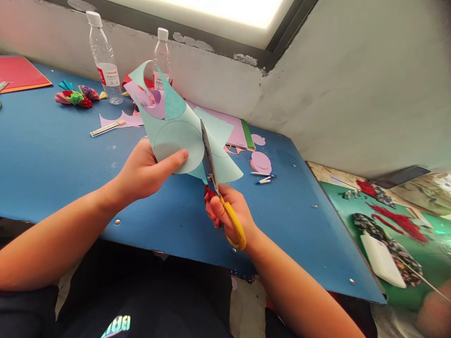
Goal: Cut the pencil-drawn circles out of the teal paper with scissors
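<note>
At 4 o'clock from left grip (145,168) pinching pale-blue paper sheet (174,134), right grip (229,212) clasps yellow-handled metal scissors (211,173); flexing risks overcut.

Pale teal paper (174,138), partly cut; yellow-handled scissors (211,177), blades upward.

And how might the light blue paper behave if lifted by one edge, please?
The light blue paper would probably flop, since its flaps curl. It looks thin, so likely light, and its narrow pointed tip might bend.

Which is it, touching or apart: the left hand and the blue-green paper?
Touching: the head view shows the left hand holding the blue-green paper, thumb across it.
</note>
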Action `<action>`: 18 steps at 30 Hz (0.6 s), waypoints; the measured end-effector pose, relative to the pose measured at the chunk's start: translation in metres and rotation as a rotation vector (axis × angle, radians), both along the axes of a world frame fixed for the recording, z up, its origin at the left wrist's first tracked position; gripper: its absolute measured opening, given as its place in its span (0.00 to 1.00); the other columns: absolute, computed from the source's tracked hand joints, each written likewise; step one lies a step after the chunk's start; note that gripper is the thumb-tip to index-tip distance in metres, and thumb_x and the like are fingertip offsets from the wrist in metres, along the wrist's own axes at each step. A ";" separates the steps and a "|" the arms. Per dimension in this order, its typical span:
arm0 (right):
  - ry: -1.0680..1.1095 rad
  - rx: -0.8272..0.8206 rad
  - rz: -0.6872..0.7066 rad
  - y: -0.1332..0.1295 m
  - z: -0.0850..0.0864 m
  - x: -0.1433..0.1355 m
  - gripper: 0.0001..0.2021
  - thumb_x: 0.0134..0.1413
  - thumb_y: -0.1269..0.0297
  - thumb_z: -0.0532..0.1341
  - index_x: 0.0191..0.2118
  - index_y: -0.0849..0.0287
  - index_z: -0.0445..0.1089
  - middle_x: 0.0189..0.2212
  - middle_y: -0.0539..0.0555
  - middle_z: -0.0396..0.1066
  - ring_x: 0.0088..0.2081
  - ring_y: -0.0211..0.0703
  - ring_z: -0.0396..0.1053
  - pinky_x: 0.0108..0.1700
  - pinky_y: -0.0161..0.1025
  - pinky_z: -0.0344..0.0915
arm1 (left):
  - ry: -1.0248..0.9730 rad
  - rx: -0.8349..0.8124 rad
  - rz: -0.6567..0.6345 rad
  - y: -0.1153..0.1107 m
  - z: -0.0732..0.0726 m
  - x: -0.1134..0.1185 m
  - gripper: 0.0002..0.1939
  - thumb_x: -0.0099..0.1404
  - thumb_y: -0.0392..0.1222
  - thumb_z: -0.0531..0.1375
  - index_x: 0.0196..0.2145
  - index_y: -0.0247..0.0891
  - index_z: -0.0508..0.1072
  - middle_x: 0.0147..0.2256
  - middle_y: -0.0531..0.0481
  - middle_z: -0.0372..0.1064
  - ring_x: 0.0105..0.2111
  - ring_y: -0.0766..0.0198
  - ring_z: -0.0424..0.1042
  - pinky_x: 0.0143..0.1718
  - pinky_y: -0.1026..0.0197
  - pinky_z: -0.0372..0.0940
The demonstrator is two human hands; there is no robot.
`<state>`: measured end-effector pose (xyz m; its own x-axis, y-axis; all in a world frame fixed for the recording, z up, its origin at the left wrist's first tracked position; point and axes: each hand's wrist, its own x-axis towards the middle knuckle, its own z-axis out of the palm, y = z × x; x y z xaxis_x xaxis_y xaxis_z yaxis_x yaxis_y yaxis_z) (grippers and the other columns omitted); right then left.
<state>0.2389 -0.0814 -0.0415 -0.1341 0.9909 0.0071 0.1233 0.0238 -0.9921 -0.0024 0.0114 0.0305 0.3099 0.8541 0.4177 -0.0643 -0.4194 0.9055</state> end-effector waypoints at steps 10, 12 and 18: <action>0.048 0.028 0.040 -0.001 0.005 -0.003 0.40 0.61 0.15 0.73 0.43 0.53 0.71 0.25 0.45 0.63 0.24 0.39 0.58 0.24 0.39 0.58 | -0.016 -0.005 -0.058 -0.001 0.006 -0.001 0.18 0.61 0.54 0.85 0.38 0.40 0.89 0.40 0.44 0.88 0.44 0.42 0.88 0.49 0.45 0.87; 0.035 0.043 0.034 -0.001 0.005 -0.003 0.40 0.61 0.15 0.72 0.43 0.53 0.72 0.25 0.45 0.64 0.24 0.39 0.58 0.24 0.40 0.58 | -0.021 -0.016 -0.055 -0.001 0.006 -0.001 0.18 0.61 0.54 0.85 0.38 0.41 0.88 0.40 0.44 0.88 0.45 0.41 0.89 0.51 0.43 0.87; 0.006 0.053 0.044 -0.001 0.004 -0.002 0.41 0.61 0.13 0.70 0.42 0.53 0.73 0.25 0.46 0.63 0.25 0.40 0.58 0.24 0.40 0.58 | -0.039 -0.052 -0.086 0.000 0.006 -0.002 0.20 0.58 0.55 0.86 0.38 0.42 0.88 0.41 0.41 0.89 0.48 0.38 0.89 0.53 0.41 0.87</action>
<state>0.2372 -0.0825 -0.0376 -0.1770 0.9824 0.0600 0.1150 0.0812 -0.9900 -0.0040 0.0117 0.0363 0.3671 0.8461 0.3865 -0.1340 -0.3631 0.9221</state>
